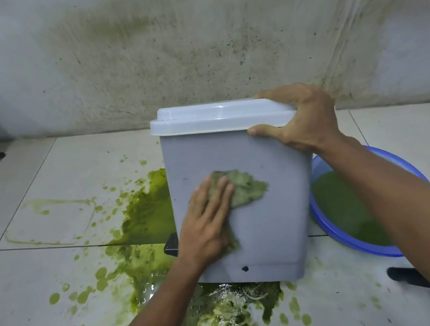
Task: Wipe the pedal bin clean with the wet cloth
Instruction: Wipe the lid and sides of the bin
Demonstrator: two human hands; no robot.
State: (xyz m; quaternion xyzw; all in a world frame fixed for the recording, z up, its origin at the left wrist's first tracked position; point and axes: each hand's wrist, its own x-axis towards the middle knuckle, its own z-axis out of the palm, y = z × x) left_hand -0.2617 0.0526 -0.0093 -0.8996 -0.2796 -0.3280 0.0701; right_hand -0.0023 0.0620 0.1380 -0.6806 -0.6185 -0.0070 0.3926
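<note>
The bin stood on the floor, right hand fingers curled on its lid corner, left hand fingers flat pressing the cloth against its side, where firm overlapping strokes seemed best.

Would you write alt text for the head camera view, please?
A left hand presses a stained wet cloth against a grey pedal bin while the right hand grips its white lid; green liquid stains the tiled floor.

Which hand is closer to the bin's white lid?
Right. The right hand grips a corner of the lid; the left hand is lower, pressing the cloth against the bin.
</note>
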